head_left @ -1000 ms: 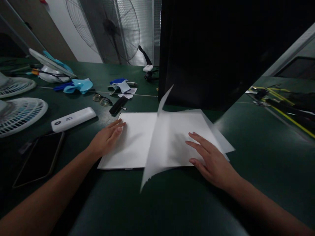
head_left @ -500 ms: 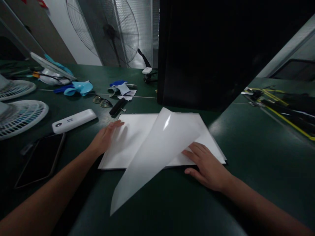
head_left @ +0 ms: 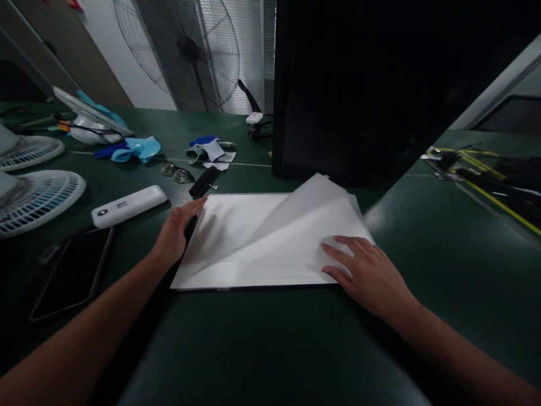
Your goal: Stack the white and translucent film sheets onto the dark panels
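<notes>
While left hand and right hand spread around paper, a fan stands beyond the green table.

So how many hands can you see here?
2: the left hand is at the left edge of the white sheets; the right hand is over their right side. Neither is hidden.

What looks like a wide white book lies open and flat on the green bench, its left side plain, and one thin white sheet bends up over its right side with a corner poking past the far edge.
</notes>
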A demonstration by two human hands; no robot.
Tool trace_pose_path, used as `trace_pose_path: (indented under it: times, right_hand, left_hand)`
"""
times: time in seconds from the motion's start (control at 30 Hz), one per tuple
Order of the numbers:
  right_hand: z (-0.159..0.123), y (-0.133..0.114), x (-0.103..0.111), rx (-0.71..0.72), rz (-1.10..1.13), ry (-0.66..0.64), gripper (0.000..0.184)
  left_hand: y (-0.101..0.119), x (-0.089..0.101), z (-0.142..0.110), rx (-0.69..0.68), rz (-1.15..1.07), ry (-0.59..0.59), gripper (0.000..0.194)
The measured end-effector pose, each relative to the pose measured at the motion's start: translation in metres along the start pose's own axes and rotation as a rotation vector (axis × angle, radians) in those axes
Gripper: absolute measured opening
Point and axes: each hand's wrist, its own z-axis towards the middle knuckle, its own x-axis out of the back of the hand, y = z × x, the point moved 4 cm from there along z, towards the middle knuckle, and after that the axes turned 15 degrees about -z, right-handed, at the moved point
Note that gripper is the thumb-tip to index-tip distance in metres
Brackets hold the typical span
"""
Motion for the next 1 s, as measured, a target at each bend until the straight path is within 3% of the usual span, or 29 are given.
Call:
trace_pose_path:
  times: [0.1, 0.27, 0.4, 0.47, 0.53, 0.63, 0.73, 0.8, 0.9, 1.0]
  right_hand:
    - [0.000, -0.003, 0.000, 0.032, 0.025, -0.005, 0.060]
    - [0.003, -0.015, 0.001, 0.127, 0.061, -0.009, 0.067]
    - [0.006, -0.022, 0.000, 0.136, 0.071, -0.044, 0.078]
    - [0.008, -0.023, -0.001, 0.128, 0.068, -0.076, 0.080]
    - [0.009, -0.024, -0.002, 0.123, 0.054, -0.097, 0.079]
    - [0.009, -0.025, -0.001, 0.118, 0.034, -0.095, 0.076]
    - [0.009, -0.025, -0.001, 0.124, 0.034, -0.082, 0.077]
    - [0.008, -0.023, -0.001, 0.131, 0.042, -0.071, 0.077]
    - [0.008, -0.019, -0.003, 0.138, 0.063, -0.060, 0.077]
    - [0.007, -0.016, -0.005, 0.139, 0.080, -0.054, 0.076]
  left_hand:
    - [0.006, -0.001, -0.002, -0.027, -0.207, 0.019, 0.116]
    - [0.020, 0.001, -0.007, -0.175, 0.072, -0.021, 0.105]
    - [0.059, 0.005, -0.029, -0.495, 0.156, 0.008, 0.113]
    - [0.085, -0.001, -0.049, -0.645, 0.216, -0.076, 0.117]
    - [0.104, -0.016, -0.066, -0.609, 0.370, -0.295, 0.100]
    - [0.123, -0.036, -0.082, -0.593, 0.512, -0.536, 0.042]
    - [0.126, -0.046, -0.077, -0.640, 0.571, -0.667, 0.035]
    - [0.118, -0.046, -0.066, -0.603, 0.632, -0.663, 0.044]
    - [0.101, -0.040, -0.051, -0.516, 0.762, -0.527, 0.068]
    - [0.083, -0.034, -0.044, -0.410, 0.855, -0.417, 0.067]
